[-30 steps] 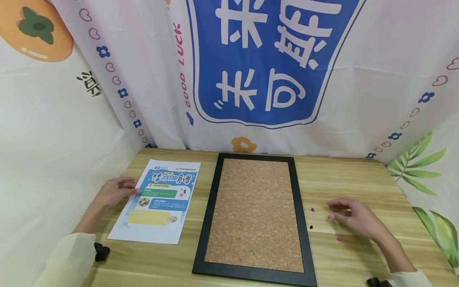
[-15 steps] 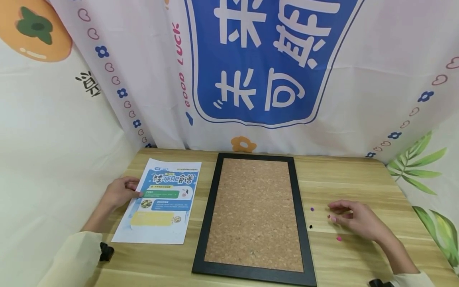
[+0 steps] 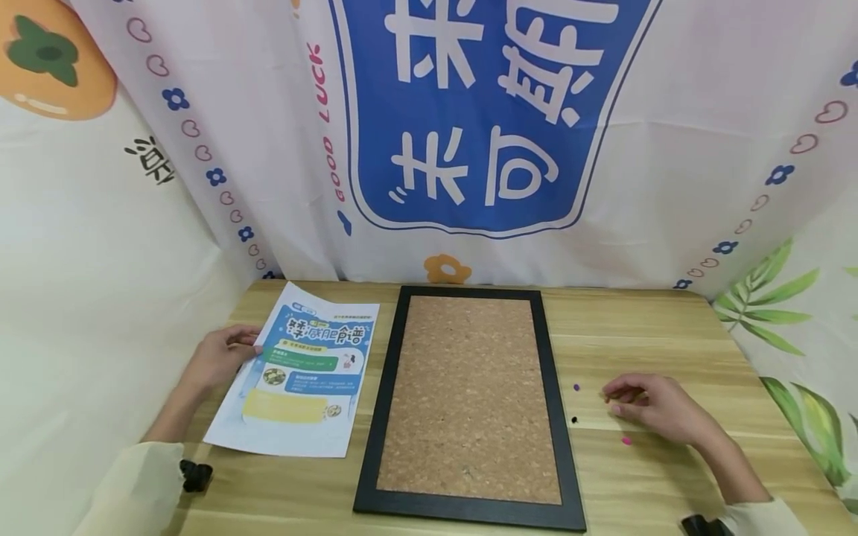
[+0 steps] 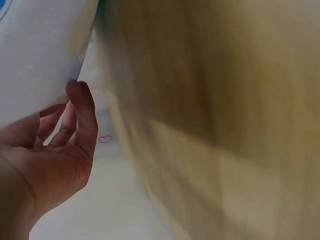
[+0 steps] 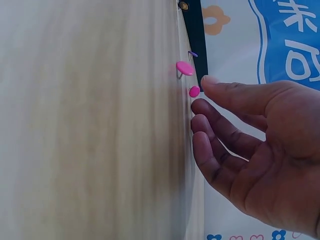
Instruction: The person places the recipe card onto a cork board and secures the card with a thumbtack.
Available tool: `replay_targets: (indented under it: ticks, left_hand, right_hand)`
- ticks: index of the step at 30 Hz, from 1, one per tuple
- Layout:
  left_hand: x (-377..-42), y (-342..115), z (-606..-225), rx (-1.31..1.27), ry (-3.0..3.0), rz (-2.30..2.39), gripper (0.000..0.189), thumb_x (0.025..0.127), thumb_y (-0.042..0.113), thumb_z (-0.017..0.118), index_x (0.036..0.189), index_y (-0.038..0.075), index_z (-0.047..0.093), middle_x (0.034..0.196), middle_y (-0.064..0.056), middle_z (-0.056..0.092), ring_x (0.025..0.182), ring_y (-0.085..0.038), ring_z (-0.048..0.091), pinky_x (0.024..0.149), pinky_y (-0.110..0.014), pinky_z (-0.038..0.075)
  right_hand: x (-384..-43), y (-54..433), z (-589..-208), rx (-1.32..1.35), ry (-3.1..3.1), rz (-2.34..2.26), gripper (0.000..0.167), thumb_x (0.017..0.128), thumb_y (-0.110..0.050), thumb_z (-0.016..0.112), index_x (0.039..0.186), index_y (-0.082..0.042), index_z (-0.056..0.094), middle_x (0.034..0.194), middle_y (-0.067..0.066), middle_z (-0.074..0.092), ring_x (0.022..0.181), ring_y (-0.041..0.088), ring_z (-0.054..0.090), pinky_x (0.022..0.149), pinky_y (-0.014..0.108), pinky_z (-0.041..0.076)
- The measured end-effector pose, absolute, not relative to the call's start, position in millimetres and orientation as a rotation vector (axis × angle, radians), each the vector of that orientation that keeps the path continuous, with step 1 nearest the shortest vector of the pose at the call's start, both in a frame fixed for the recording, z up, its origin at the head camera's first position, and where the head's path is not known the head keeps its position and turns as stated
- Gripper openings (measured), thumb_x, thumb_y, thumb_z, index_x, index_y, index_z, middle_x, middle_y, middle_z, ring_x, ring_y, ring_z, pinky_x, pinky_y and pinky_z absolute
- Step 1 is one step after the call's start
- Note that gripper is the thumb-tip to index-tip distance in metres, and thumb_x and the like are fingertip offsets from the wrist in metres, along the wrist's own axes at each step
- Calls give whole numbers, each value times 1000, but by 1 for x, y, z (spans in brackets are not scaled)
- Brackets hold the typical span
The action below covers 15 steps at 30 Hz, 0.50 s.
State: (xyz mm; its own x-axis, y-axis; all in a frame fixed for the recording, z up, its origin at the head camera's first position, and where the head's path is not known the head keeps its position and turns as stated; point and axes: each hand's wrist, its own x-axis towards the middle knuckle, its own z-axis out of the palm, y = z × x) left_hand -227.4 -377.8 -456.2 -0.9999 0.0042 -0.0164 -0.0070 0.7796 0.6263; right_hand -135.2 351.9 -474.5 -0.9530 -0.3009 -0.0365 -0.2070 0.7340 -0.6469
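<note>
Left sleeve [image 3: 137, 487] runs off the frame around eight o'clock from the corkboard, with a black gadget [image 3: 196, 475] at the wrist, too dark to make out. At nine, the left hand [image 3: 217, 359] is pinching the left edge of a printed sheet [image 3: 304, 376], some fingers hidden behind it. Its top left corner curls up, and the small print is unreadable to me. The wrist cam doesn't help much, the table's just a smear there.

Dead centre is the framed corkboard [image 3: 469, 402], flat on the table [image 3: 657, 327], with the curtain [image 3: 496, 257] at twelve and its lettering chopped off up top.

Over at three: a black pin [image 3: 574, 420], a purple pin [image 3: 576, 387], a reddish speck [image 3: 607, 400] and a pink pin [image 3: 626, 441]. The right hand [image 3: 660, 409] sits just beyond, fingers loosely bent, thumb apart. Can't tell if it's touching that speck.
</note>
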Motion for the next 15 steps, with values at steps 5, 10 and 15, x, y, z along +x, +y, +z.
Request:
replay_targets:
  ticks: [5, 10, 15]
  left_hand:
    - [-227, -372, -443, -27, 2821, 1198, 51, 108, 18, 63, 151, -8, 53, 136, -31, 65, 98, -10, 68, 76, -19, 58]
    - [-228, -369, -436, -60, 2745, 1346, 55, 109, 21, 62, 155, -5, 49, 144, -33, 60, 95, 0, 68, 79, -20, 61]
    - [-227, -367, -430, -103, 2727, 1417, 57, 109, 25, 63, 157, -3, 47, 146, -30, 58, 93, -1, 69, 78, -22, 63]
  right_hand:
    - [-136, 347, -475, -421, 2782, -1032, 20, 93, -13, 82, 112, -9, 78, 103, -1, 78, 87, 0, 65, 76, 23, 59]
    - [-138, 344, -475, -425, 2774, -1021, 16, 92, -9, 82, 108, -10, 79, 98, -4, 76, 84, -1, 64, 74, 23, 58]
    - [-140, 344, -476, -438, 2767, -1013, 13, 92, -6, 81, 104, -11, 79, 94, -5, 75, 82, 0, 63, 73, 23, 57]
